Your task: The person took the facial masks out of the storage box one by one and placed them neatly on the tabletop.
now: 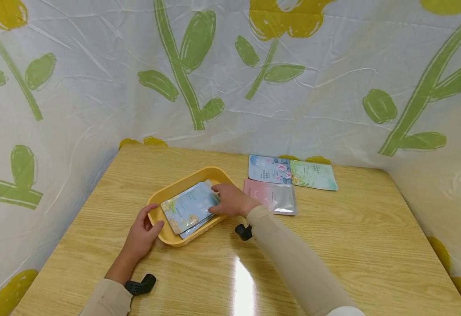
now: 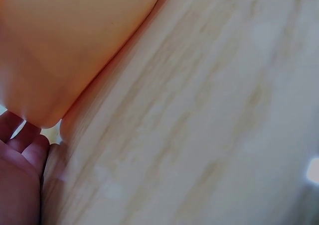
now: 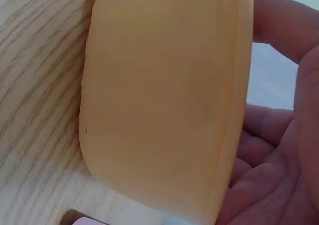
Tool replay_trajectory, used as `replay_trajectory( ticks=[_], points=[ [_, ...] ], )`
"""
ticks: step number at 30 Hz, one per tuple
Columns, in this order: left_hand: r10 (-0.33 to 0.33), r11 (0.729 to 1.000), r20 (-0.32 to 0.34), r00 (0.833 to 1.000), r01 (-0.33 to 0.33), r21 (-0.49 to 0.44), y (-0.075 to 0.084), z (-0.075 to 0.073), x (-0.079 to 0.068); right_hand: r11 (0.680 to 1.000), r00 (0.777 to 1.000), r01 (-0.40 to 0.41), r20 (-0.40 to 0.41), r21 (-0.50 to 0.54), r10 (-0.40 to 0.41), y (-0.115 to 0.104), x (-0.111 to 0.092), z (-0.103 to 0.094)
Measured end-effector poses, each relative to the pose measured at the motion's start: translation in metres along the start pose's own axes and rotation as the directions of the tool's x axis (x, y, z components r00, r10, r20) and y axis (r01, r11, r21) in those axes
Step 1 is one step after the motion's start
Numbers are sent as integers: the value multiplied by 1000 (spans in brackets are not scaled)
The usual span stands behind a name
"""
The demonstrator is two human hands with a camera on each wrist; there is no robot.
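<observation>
A yellow plastic tray (image 1: 167, 239) sits on the wooden table, holding a small pile of flat sheet-mask packets. On top lies a light blue packet (image 1: 188, 206) with floral corners; edges of others show beneath it. My left hand (image 1: 141, 230) holds the tray's left end, fingers at the rim and thumb by the near corner. Over the tray's right side, my right hand (image 1: 232, 199) reaches in and grips the blue packet's right end between thumb and fingers. In the right wrist view, the tray wall (image 3: 164, 95) hides those fingertips.
Right of the tray lie a blue floral packet (image 1: 267, 169), a green packet (image 1: 313, 174) and a pink-and-silver packet (image 1: 273, 196), their edges close together. A flower-printed sheet (image 1: 305, 109) hangs behind the wooden table (image 1: 333, 228) and along its sides.
</observation>
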State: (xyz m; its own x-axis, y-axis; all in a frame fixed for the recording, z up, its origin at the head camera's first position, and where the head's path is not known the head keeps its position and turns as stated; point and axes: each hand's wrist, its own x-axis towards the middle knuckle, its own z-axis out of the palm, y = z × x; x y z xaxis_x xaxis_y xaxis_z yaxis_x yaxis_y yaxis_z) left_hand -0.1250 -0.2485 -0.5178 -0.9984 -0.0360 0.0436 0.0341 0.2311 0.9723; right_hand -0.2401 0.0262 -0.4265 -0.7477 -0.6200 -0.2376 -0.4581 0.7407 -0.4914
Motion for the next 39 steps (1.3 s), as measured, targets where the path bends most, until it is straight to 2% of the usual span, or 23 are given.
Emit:
replay_trajectory(
  ticks=[5,11,22,33,39],
  points=[
    [3,1000,0,1000,-3,1,0,0,0,998,999,-39,27,-42,40,-3,2,-1],
    [9,1000,0,1000,-9,1,-1,-1,0,993,998,-47,44,-105,52,-5,9,1],
    [27,1000,6,1000,-27,-9,-2,-1,1,993,998,-52,32,-103,56,-9,12,2],
    [49,999,-2,999,-49,-20,0,0,0,994,999,-39,-22,104,42,-7,8,1],
    [36,999,0,999,-36,-28,1,0,-1,964,998,-43,-37,262,55,-7,7,2]
  ],
)
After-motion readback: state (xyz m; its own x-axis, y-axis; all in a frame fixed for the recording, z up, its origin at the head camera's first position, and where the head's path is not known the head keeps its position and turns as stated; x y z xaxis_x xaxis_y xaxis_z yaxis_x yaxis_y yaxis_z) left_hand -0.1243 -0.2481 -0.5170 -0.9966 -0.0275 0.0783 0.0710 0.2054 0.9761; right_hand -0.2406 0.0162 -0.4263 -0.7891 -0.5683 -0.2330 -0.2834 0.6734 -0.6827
